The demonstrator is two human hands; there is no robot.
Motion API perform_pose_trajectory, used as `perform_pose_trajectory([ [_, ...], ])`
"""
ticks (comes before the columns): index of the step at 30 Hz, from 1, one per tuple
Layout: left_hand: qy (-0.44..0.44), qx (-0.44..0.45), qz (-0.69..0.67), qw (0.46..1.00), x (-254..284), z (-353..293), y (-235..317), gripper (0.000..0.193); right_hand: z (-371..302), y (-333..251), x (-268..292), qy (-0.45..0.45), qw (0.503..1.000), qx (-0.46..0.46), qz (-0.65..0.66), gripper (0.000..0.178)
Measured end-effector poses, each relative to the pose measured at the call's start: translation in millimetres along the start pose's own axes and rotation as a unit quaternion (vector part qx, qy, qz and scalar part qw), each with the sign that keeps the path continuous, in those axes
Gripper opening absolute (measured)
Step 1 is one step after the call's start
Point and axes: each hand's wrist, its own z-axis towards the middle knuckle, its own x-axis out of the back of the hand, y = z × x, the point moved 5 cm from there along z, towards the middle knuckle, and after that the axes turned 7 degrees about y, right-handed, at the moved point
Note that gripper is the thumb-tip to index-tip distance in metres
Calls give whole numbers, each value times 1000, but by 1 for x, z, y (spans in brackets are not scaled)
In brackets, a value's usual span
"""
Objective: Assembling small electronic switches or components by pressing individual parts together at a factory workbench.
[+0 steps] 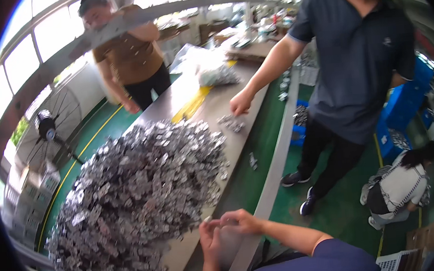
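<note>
My left hand and my right hand meet at the near edge of the metal worktable. The fingers of both are bent and drawn together, tips close to each other. A small pale spot shows at the left fingertips; whatever they hold is too small to make out. Just left of my hands rises a broad heap of small shiny metal parts, covering much of the table. A little cluster of the same parts lies apart beyond the heap.
A green conveyor belt with a metal rail runs along the table's right side, a few parts on it. Opposite, a person in a dark shirt reaches a fist over the table. Another person stands far left; one crouches right. A fan stands left.
</note>
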Motion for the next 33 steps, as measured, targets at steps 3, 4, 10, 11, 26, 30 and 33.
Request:
perform_pose_trajectory([
  [3, 41, 33, -55, 997, 3, -2, -6, 44, -2, 10, 7, 75, 996, -42, 13, 20],
  [4, 59, 51, -75, 994, -3, -5, 5, 45, -4, 14, 11, 94, 995, -44, 10, 21],
  [10, 69, 41, -41, 996, 2, -3, -1, 37, -3, 34, 12, 96, 968, -217, 79, 23],
  [11, 77, 43, -40, 995, 5, -3, 0, 34, 2, 35, 12, 114, 983, -136, 49, 21],
  [26, 112, 43, 22, 992, 5, 5, 2, 13, 6, 21, 11, 53, 968, -186, 159, 19],
  [30, 108, 25, 66, 992, 1, 1, 0, 17, 5, 20, 14, 62, 951, -235, 188, 21],
  [33, 111, 20, 89, 990, 8, 4, -12, 16, 4, 23, 18, 67, 948, -209, 231, 21],
])
